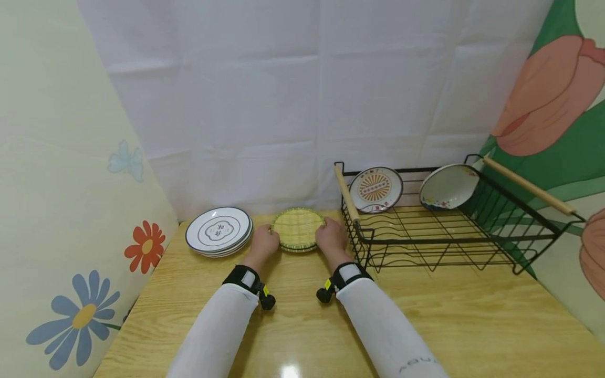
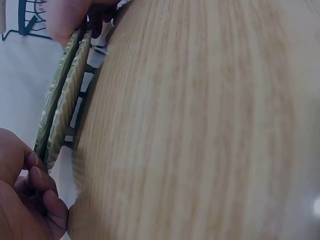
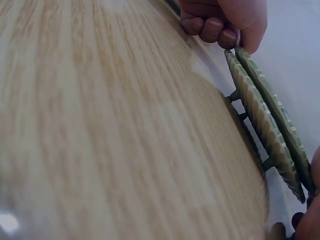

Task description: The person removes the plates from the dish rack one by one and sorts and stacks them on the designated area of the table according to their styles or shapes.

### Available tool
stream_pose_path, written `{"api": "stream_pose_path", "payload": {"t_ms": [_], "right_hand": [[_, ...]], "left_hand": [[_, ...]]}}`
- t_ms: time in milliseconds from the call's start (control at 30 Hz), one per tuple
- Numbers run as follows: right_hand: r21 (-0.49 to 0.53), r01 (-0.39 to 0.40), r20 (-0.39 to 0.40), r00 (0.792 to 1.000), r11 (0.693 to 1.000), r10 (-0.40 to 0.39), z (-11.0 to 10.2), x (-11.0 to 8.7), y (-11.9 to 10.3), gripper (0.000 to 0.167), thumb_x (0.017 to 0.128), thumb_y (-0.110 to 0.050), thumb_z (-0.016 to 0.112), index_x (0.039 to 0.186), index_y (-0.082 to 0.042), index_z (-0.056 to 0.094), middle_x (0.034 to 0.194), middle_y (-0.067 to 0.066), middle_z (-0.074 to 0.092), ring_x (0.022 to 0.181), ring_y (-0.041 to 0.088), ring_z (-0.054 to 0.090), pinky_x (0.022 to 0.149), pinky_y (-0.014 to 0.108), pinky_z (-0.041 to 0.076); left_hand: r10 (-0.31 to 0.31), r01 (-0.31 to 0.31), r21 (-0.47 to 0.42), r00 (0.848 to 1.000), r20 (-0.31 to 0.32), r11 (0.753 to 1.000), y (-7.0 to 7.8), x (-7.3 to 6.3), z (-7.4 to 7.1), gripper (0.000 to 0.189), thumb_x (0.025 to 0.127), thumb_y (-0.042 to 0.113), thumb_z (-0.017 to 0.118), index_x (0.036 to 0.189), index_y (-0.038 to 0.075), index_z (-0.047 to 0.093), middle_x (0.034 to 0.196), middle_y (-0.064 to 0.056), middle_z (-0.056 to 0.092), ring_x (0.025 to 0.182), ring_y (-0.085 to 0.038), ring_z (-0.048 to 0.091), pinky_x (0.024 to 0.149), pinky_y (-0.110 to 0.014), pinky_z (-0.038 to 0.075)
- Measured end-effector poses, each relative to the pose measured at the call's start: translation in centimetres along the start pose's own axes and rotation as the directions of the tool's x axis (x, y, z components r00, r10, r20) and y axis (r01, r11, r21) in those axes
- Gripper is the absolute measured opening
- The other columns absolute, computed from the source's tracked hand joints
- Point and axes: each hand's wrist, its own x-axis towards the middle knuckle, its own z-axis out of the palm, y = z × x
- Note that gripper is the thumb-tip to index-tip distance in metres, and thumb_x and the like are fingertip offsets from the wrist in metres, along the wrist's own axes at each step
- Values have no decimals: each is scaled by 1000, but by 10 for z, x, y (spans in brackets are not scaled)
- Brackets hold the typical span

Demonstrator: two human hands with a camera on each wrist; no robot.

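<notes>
Two round woven trays (image 1: 299, 227), yellow with green rims, lie one over the other between my hands near the back of the table. My left hand (image 1: 264, 243) pinches their left edge between thumb and curled fingers. At the right edge, my right hand (image 1: 332, 236) grips them the same way. Edge-on in the left wrist view, the stacked trays (image 2: 67, 100) show a thin dark gap between them. Short dark pegs (image 3: 270, 163) appear between the lower tray and the tabletop in the right wrist view.
A stack of white plates (image 1: 218, 231) with dark blue rims stands left of my left hand. To the right is a black wire dish rack (image 1: 425, 241) with wooden handles, holding a patterned plate (image 1: 375, 190) and a white bowl (image 1: 449, 187). A white cloth hangs behind.
</notes>
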Motion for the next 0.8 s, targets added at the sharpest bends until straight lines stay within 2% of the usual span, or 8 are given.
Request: {"api": "stream_pose_path", "payload": {"t_ms": [233, 433, 667, 800], "right_hand": [[-21, -19, 14, 1000, 1000, 19, 0, 3, 3, 46, 103, -24, 43, 147, -16, 57, 147, 14, 58, 137, 37, 52, 110, 53, 45], [4, -34, 33, 999, 999, 34, -3, 1, 2, 47, 104, -27, 45, 149, -17, 55, 152, 13, 55, 142, 37, 48, 114, 54, 42], [59, -1, 58, 998, 998, -3, -6, -6, 3, 60, 100, -39, 52, 155, -14, 46, 155, 16, 50, 141, 41, 48, 115, 58, 40], [84, 24, 49, 998, 996, -28, -11, -13, 0, 67, 98, -38, 55, 158, -14, 38, 158, 17, 44, 144, 41, 43, 116, 59, 37]], "left_hand": [[-20, 20, -18, 1000, 11, 1000, 1, 0, 0, 49, 97, 14, 48, 139, -7, 57, 141, -26, 61, 131, -37, 57, 111, -48, 47], [-32, 32, -42, 999, 20, 999, 4, -2, -1, 50, 97, 14, 46, 142, -7, 54, 144, -26, 58, 133, -36, 56, 112, -48, 46], [-67, 65, -93, 998, -15, 994, 3, -5, 0, 52, 97, 20, 48, 142, -6, 55, 145, -26, 58, 134, -37, 55, 113, -48, 46], [-100, 97, -146, 995, -11, 985, 0, -8, -1, 57, 99, 25, 50, 148, -3, 50, 152, -26, 51, 142, -39, 48, 116, -50, 42]]}}
